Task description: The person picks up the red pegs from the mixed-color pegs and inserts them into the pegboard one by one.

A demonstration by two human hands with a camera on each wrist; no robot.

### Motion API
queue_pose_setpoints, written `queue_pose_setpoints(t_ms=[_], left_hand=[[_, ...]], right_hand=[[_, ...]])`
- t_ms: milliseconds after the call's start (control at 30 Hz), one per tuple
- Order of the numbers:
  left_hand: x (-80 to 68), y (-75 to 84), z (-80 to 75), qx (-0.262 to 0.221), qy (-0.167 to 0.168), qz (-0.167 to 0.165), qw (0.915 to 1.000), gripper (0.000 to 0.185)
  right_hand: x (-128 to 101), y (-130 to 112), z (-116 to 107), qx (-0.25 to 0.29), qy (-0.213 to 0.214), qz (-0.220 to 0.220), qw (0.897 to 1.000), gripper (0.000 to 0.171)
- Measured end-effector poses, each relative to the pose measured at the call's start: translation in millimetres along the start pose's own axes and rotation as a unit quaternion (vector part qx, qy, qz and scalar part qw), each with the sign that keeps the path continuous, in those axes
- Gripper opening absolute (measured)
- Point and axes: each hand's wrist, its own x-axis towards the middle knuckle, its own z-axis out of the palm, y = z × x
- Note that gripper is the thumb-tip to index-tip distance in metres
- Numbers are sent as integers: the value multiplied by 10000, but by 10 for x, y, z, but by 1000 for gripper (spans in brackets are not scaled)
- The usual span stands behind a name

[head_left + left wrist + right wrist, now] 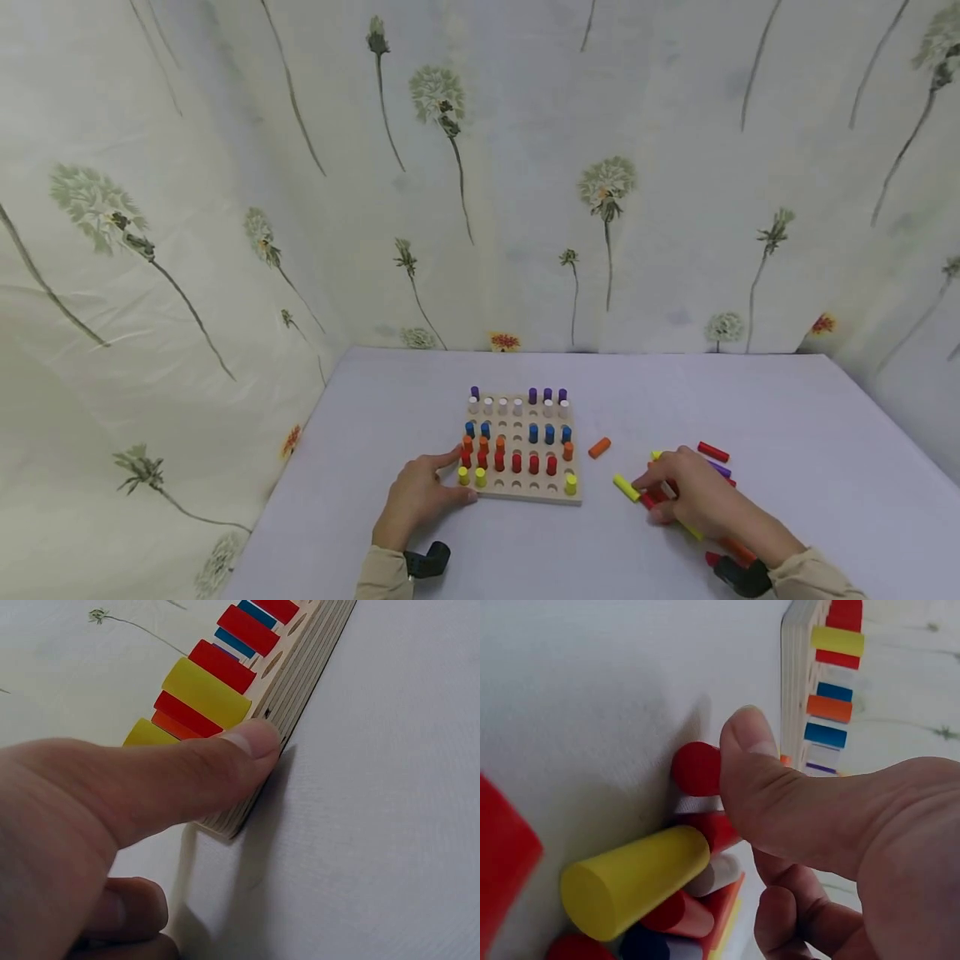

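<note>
Head view with both wrist views: a wooden pegboard [522, 446] lies on the pale surface [787, 417], midway between the left and right edges and nearer the front edge than the wall. Coloured pegs stand upright in its holes in rows by colour: purple and white at the far side, then blue, orange and red, with yellow pegs [471, 476] in the nearest row; several near holes are unfilled.

The left hand [417, 498] rests on the surface at the board's near left corner. Its thumb [225, 761] presses flat against the layered edge of the board, the other fingers loosely curled beneath and gripping nothing; this contact probably braces the board against sliding.

The right hand [693, 500] lies over a heap of loose pegs [675, 487] to the right of the board, toward the front edge. Its thumb [754, 761] touches the round end of a red peg [697, 769], with a yellow peg [634, 881] lying just beside; whether the fingers have closed on a peg cannot be told. One orange peg [599, 447] lies alone between board and heap.

No brand, label or writing is legible anywhere.
</note>
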Motion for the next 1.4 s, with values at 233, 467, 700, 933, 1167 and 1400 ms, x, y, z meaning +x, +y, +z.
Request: queue_pose_setpoints(t_ms=[233, 467, 700, 933, 1167, 1400], left_hand=[[6, 3, -28, -9, 43, 79, 10000, 77], [2, -7, -5, -40, -28, 80, 10000, 77], [-17, -8, 10, -48, -2, 59, 10000, 76], [-1, -9, 3, 30, 50, 113, 9999, 77], [-4, -8, -6, 62, 46, 122, 9999, 76], [2, 0, -2, 19, 58, 78, 10000, 76]], right_hand=[[26, 4, 61, 103, 39, -211, 9997, 26], [-11, -55, 190, 89, 158, 122, 9998, 31], [-85, -150, 267, -187, 478, 598, 9969, 27], [-66, -217, 290, -226, 548, 753, 9954, 23], [-64, -238, 314, -456, 842, 577, 9937, 16], [-54, -307, 286, -338, 1542, 499, 9862, 7]])
